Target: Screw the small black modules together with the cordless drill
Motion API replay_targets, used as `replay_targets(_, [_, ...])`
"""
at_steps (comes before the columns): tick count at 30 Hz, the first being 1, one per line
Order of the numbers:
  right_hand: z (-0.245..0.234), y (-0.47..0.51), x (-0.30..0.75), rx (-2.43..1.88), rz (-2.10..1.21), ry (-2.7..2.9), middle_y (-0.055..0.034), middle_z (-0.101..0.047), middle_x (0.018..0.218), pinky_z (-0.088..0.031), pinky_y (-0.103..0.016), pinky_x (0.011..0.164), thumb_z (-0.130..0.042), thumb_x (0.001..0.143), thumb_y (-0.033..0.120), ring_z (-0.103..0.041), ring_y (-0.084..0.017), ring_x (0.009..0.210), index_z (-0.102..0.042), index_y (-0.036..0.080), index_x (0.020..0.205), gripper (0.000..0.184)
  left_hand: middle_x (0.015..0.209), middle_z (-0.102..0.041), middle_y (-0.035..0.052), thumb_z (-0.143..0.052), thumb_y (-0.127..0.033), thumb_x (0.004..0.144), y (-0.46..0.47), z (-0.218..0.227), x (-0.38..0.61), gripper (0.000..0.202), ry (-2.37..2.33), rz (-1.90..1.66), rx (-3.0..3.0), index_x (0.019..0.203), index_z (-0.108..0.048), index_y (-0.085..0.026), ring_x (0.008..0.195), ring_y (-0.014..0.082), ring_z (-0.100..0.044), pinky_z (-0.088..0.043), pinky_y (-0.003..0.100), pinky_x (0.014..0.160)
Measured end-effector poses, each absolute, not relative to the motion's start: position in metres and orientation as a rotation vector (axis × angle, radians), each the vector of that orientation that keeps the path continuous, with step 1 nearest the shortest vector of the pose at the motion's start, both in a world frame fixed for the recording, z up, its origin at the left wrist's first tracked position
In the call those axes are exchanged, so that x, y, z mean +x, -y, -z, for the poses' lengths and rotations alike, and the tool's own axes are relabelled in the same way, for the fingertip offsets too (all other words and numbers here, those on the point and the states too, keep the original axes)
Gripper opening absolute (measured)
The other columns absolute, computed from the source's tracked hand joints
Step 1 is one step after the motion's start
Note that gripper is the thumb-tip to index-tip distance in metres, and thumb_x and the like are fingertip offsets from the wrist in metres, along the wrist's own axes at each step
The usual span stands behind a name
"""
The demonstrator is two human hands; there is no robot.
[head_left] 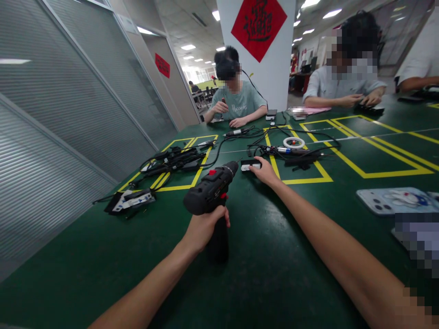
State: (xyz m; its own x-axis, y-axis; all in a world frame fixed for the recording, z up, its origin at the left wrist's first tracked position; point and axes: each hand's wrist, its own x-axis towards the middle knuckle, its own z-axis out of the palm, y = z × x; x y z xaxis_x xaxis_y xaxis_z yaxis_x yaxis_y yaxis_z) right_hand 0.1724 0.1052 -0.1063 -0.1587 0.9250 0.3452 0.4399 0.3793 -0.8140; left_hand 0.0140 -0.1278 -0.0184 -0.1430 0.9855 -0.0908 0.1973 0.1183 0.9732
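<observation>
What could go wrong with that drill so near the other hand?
The black drill in the left fingers has its front end close to the small black-and-white block, so a slip might hurt the right fingers holding it. No clamp shows on the block, so it could twist or skid. Black cables lie loose on the green table and might snag.

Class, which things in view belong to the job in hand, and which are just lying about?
Likely in use:
drill, in the left hand
black-and-white block, in the right hand

Apparently lying about:
phone
white ring
black cables on the left
</observation>
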Motion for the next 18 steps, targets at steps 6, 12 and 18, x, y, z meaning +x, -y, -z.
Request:
replay_targets(6, [0.107, -0.111, 0.171, -1.186, -0.65, 1.808, -0.012, -0.057, 0.125, -0.041, -0.038, 0.097, -0.06, 0.078, 0.042, -0.055, -0.025, 0.112, -0.052, 0.017, 0.128, 0.056, 0.062, -0.059, 0.0039, -0.052, -0.026, 0.073, 0.12, 0.016, 0.017, 0.018, -1.505, -1.047, 1.229, 0.063, -0.059, -0.013, 0.056, 0.0149, -0.055, -0.045, 0.029, 0.059])
replay_targets(12, [0.109, -0.113, 0.17, -1.197, -0.63, 1.84, -0.0132, -0.051, 0.131, -0.037, -0.037, 0.101, -0.059, 0.08, 0.04, -0.051, -0.025, 0.118, -0.048, 0.016, 0.132, 0.059, 0.063, -0.06, 0.0042, -0.052, -0.028, 0.074, 0.116, 0.016, 0.018, 0.019, -1.527, -0.996, 1.252, 0.068, -0.061, -0.013, 0.057, 0.0158, -0.056, -0.045, 0.029, 0.059])
replay_targets(18, [0.111, -0.113, 0.17, -1.195, -0.584, 1.865, -0.014, -0.053, 0.129, -0.037, -0.036, 0.101, -0.059, 0.08, 0.039, -0.051, -0.025, 0.118, -0.048, 0.014, 0.132, 0.059, 0.063, -0.06, 0.0042, -0.05, -0.026, 0.075, 0.114, 0.018, 0.018, 0.019, -1.534, -0.943, 1.336, 0.068, -0.062, -0.013, 0.058, 0.0158, -0.056, -0.045, 0.029, 0.061])
